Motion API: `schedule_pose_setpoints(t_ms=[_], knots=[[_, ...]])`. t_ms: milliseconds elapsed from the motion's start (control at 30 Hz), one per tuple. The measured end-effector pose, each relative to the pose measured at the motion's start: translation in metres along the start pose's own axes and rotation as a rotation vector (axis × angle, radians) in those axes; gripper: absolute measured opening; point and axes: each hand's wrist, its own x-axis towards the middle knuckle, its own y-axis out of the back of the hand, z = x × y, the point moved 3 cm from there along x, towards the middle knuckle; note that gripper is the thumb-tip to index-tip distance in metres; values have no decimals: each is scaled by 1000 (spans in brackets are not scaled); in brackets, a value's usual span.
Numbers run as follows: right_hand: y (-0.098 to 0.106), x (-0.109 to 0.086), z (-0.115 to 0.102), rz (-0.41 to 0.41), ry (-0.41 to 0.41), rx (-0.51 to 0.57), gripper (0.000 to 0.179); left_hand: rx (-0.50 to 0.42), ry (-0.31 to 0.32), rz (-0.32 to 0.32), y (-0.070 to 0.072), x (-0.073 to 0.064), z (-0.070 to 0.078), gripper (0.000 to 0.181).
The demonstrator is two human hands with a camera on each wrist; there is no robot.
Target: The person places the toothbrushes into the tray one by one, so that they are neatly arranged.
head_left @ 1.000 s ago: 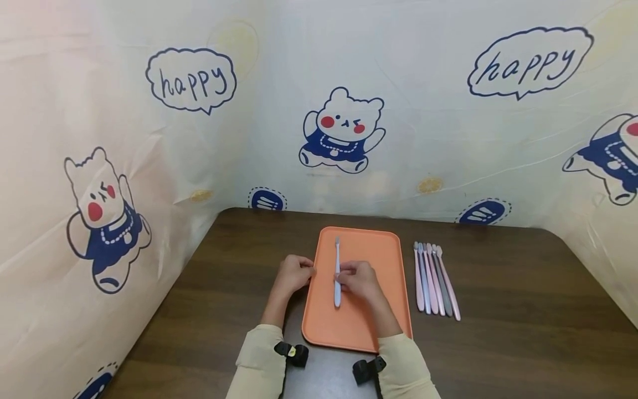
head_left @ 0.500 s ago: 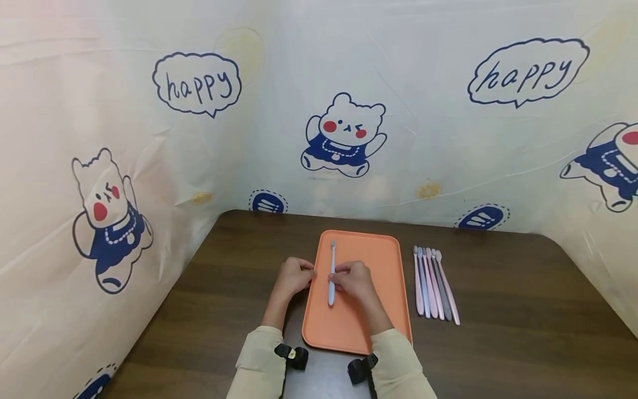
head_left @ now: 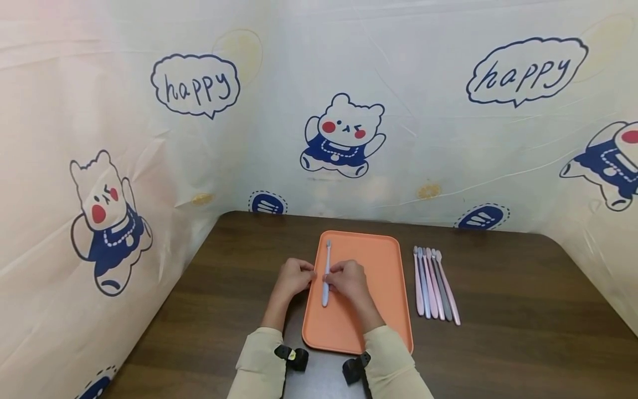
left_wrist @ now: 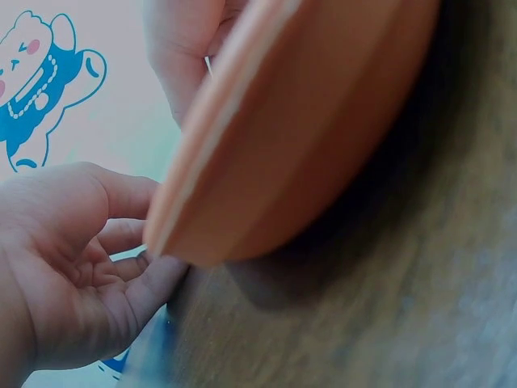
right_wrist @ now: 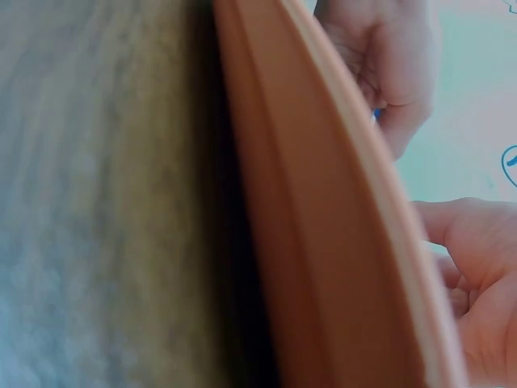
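Note:
A pale blue toothbrush [head_left: 325, 295] lies lengthwise over the left part of the orange tray [head_left: 381, 293], bristle end away from me. My right hand [head_left: 350, 281] pinches its handle between thumb and fingers. At the tray's left edge, my left hand [head_left: 294, 277] grips the rim; the left wrist view shows the thumb and fingers [left_wrist: 129, 196] on either side of it. In the right wrist view the tray wall [right_wrist: 323, 210] hides the toothbrush and the right hand's fingertips.
Several toothbrushes [head_left: 432, 285], pink, blue and grey, lie side by side on the dark wooden table [head_left: 503, 299] right of the tray. A printed curtain [head_left: 428, 144] encloses the table at the back and sides.
My right hand has slid the toothbrush leftward across the tray, toward its left rim. The left hand keeps its grip on the rim, and the toothbrush row stays in place.

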Motion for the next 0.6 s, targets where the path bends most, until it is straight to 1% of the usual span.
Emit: schedule_pose_setpoints(t_ms=[100, 233, 600], knots=[[-1, 0, -1, -10, 12, -8, 17, 1, -4, -1, -1, 0, 0, 18], [-1, -2, -1, -24, 21, -4, 17, -6, 5, 0, -1, 0, 0, 18], [0, -3, 0, -30, 45, 22, 21, 2, 3, 7, -1, 0, -1, 17]])
